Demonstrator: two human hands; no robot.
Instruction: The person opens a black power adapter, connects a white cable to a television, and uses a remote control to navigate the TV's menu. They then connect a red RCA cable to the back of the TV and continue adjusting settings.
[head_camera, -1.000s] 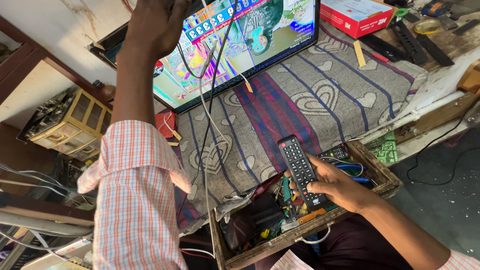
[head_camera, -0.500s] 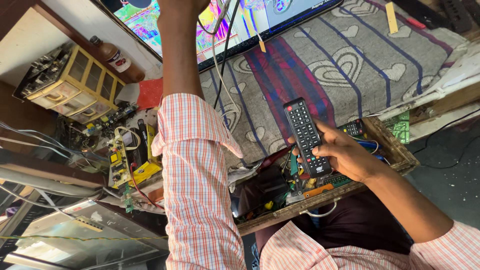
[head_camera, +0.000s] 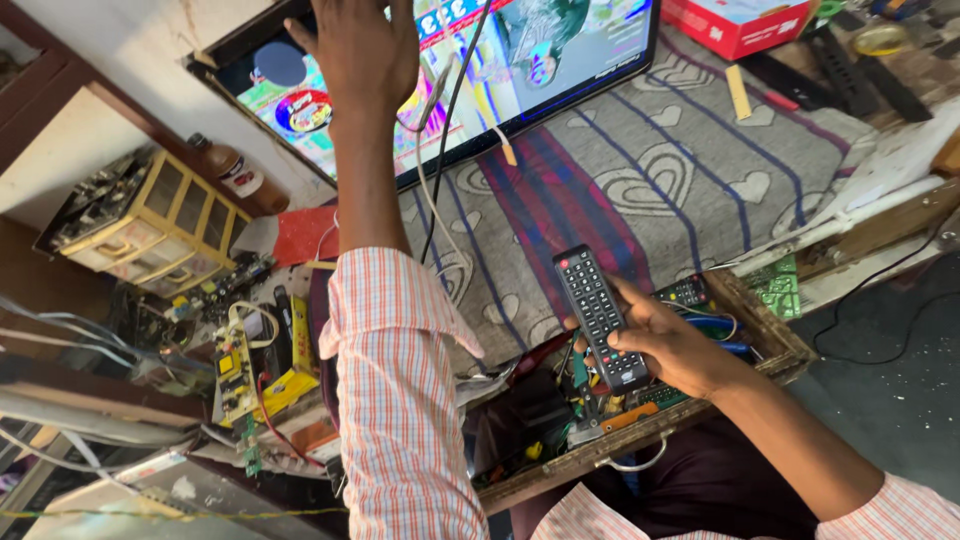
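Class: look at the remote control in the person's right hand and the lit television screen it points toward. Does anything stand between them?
Partly. The left hand and forearm reach up onto the television screen, and dangling cables hang across it. Otherwise only bare patterned cloth lies between the remote control, held by the right hand, and the screen.

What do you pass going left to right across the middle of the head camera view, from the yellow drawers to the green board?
Yellow drawer cabinet → yellow circuit board → left hand raised to the lit screen → black remote → right hand holding it → green circuit board.
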